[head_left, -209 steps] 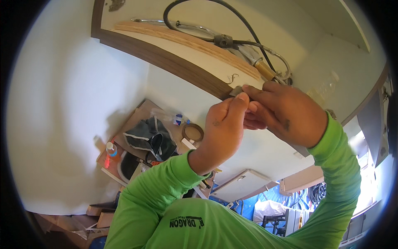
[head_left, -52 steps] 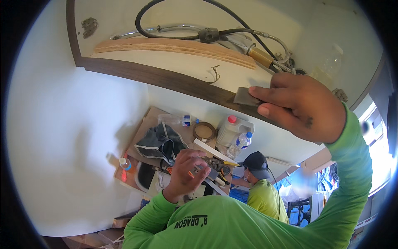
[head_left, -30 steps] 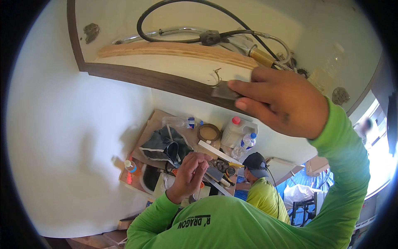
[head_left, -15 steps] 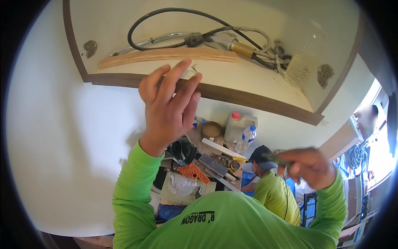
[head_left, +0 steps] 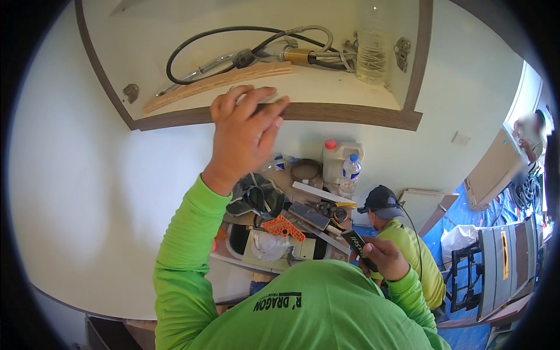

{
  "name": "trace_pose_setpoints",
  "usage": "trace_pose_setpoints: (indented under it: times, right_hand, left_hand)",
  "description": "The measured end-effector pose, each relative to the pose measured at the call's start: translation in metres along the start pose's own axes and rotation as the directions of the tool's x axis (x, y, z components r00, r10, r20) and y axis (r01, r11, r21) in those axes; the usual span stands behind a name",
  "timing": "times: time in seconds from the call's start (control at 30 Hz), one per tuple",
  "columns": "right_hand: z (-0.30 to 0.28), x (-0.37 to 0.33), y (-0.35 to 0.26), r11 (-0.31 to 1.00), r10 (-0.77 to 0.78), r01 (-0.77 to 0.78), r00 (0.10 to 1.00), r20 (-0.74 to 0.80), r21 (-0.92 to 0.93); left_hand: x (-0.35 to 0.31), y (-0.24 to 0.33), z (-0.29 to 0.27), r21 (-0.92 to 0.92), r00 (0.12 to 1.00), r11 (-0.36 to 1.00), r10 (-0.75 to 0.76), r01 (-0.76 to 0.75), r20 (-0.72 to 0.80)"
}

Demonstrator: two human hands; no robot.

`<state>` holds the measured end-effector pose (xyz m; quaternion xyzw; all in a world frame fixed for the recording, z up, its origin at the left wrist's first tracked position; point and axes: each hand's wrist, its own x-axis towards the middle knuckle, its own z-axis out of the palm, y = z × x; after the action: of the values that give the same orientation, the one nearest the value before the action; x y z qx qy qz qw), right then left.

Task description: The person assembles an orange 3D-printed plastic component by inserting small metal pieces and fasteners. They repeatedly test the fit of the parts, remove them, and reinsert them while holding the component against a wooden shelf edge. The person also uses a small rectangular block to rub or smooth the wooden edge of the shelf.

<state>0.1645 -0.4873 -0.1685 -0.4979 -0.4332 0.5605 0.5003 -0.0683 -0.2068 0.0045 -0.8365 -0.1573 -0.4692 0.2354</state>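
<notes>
My left hand [head_left: 242, 137] is raised to the brown front edge [head_left: 350, 115] of a white open cabinet [head_left: 326, 90]. Its fingers are spread and slightly bent over that edge, with nothing visible in them. Low in front of my chest, my right hand [head_left: 388, 258] is closed around a flat, dark, narrow thing with pale lettering [head_left: 357, 245]; its kind I cannot make out. Inside the cabinet, close behind my left fingers, lies a thin strip of wood [head_left: 221, 84]. A looped black cable [head_left: 201, 36] with a brass-coloured fitting [head_left: 298, 56] rests behind the strip.
A clear plastic bottle [head_left: 372, 55] stands at the cabinet's right end. Below is a cluttered worktop with an orange tool [head_left: 284, 227], a jerrycan [head_left: 335, 166], a water bottle [head_left: 350, 175] and a tape roll [head_left: 305, 170]. A co-worker in a cap [head_left: 382, 201] crouches at right.
My right hand has come down and left toward my chest, and the dark thing in it shows more plainly. My left hand stays by the cabinet edge. The view has turned somewhat.
</notes>
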Motion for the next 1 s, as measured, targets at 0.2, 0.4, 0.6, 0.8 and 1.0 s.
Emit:
trace_pose_setpoints:
  times: [0.2,0.4,0.6,0.8,1.0]
  right_hand:
    - [-0.033,-0.025,0.009,0.997,-0.004,-0.002,0.997,0.071,0.08]
    - [-0.065,-0.045,0.027,0.992,0.029,-0.048,0.987,0.157,0.12]
    - [-0.098,-0.068,0.031,0.985,0.036,-0.057,0.991,0.133,0.162]
    - [-0.12,-0.078,0.034,0.97,0.009,-0.032,0.995,0.098,0.24]
    - [-0.124,-0.08,0.035,0.966,0.007,-0.039,0.992,0.124,0.257]
  left_hand:
    - [0.023,0.021,0.011,0.042,1.0,0.999,0.025,-0.025,0.009]
    - [0.053,0.056,0.022,0.002,0.991,0.992,0.129,-0.129,0.045]
    - [0.063,0.055,0.022,-0.018,0.998,0.999,-0.042,0.043,0.043]
    - [0.055,0.102,0.036,0.085,0.984,0.996,0.017,-0.032,0.175]
    - [0.058,0.124,0.04,0.058,0.98,0.996,0.054,-0.066,0.192]
